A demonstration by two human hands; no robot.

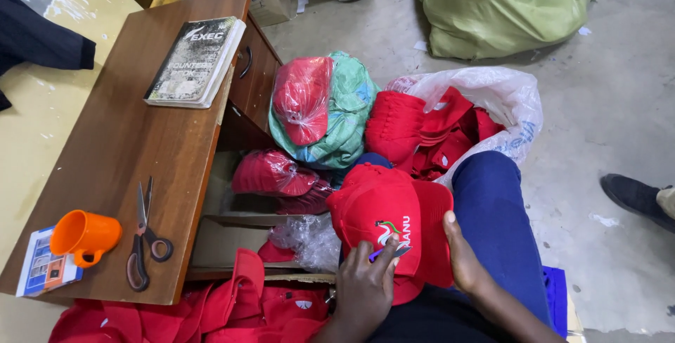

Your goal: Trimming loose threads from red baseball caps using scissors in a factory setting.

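You have the red cap (383,220) resting on your lap, over the blue trouser leg (496,223), crown up and the embroidered front turned toward you, which keeps the stitching in plain sight and gives the work a soft support underneath. Your right hand (465,262) cups the cap's right side with the thumb lying up over the peak, fingers hidden behind the fabric, so it steadies the cap rather than working on it. Your left hand (365,290) pinches a small slim tool (388,251) with a purple grip, its tip touching the cap just below the embroidery; what kind of tool it is cannot be told. More red caps spill from the clear plastic bag (492,104) just beyond your knee, and others lie heaped by the near edge of the wooden desk (133,146), within arm's reach on either side. On the desk, the scissors (144,241) and orange mug (84,236) sit at its near corner, the book (195,60) toward the far edge.
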